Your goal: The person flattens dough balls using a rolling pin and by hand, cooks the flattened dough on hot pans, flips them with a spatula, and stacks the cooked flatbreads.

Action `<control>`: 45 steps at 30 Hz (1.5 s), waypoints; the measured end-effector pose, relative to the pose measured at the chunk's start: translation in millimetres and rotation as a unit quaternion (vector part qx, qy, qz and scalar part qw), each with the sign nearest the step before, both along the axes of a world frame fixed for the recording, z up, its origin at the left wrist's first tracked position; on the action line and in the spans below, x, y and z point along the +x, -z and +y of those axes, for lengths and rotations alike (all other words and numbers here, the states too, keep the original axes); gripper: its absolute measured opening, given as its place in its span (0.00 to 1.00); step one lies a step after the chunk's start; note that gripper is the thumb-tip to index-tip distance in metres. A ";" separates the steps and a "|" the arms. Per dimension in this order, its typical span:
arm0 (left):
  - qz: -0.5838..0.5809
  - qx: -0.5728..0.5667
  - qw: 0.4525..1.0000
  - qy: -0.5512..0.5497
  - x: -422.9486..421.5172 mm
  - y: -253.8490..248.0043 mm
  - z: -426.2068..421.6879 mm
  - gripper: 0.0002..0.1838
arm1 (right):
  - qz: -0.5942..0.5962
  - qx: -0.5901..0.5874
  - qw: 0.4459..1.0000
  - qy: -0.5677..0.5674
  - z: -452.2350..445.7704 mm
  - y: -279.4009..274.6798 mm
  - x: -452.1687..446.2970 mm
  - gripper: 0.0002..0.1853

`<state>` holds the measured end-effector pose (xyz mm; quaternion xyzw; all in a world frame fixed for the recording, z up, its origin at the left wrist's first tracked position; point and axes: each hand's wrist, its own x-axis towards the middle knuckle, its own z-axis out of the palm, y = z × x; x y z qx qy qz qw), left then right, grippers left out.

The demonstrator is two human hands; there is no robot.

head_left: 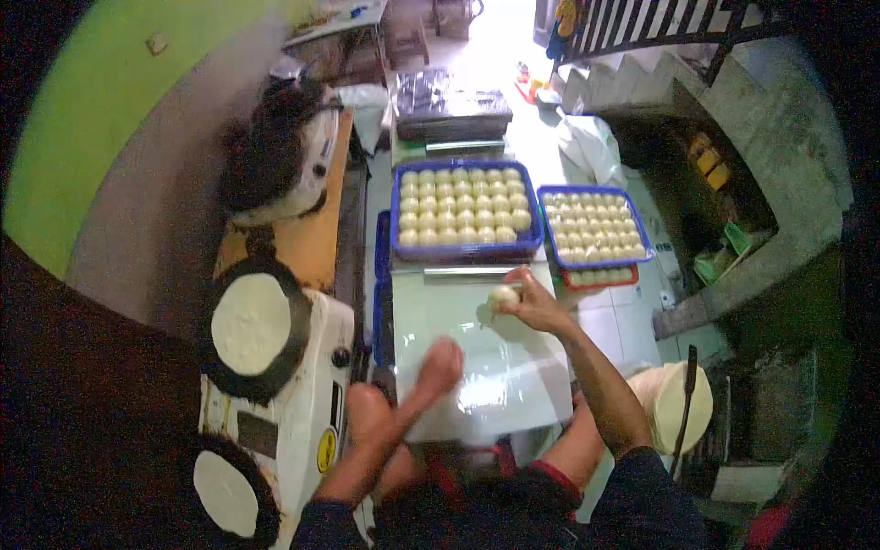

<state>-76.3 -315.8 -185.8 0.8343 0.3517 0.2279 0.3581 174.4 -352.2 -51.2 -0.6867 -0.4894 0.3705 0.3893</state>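
My right hand [539, 307] grips a pale dough ball [501, 299] between thumb and fingers, just above the glossy white work table [486, 385]. Over the near left part of that table is my left hand [442, 365], blurred, its fingers not distinct. Beyond my hands, a blue tray [399, 240] carries rows of similar round dough balls [463, 203]. A metal rod [477, 274] lies across the table between this tray and my right hand.
Left, flat dough rounds [251, 323] [225, 492] lie on dark pans over a white stove [316, 367]. A second blue tray [649, 252] of dough balls sits right, above a red tray [600, 283]. Stacked flatbreads [683, 408] stand by my right knee.
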 end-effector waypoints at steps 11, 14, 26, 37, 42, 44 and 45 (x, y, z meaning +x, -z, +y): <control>-0.023 0.175 0.984 0.032 72.6 -223.3 101.0 0.08 | -0.328 0.031 0.931 -0.157 -20.5 141.6 -52.6 0.27; -0.029 0.163 0.986 0.034 74.9 -226.6 96.5 0.08 | -0.360 0.099 0.927 -0.046 -29.8 112.1 -94.3 0.27; -0.075 0.134 0.988 0.030 54.5 -226.1 74.1 0.05 | -0.280 0.006 0.951 -0.133 -177.9 88.3 -136.8 0.24; -0.082 0.115 0.989 0.041 47.6 -230.6 57.9 0.05 | -0.204 0.127 0.970 -0.044 -160.1 91.3 -129.5 0.16; -0.092 0.127 0.986 0.053 48.3 -237.4 55.7 0.06 | -0.333 0.082 0.939 -0.002 -80.8 87.5 -129.4 0.33; -0.098 0.130 0.985 0.057 51.4 -240.1 55.6 0.06 | -0.415 -0.011 0.909 -0.013 -48.2 93.2 -140.1 0.45; -0.103 0.132 0.984 0.059 53.1 -240.7 55.7 0.06 | -0.420 -0.037 0.906 -0.035 -39.8 91.6 -138.2 0.46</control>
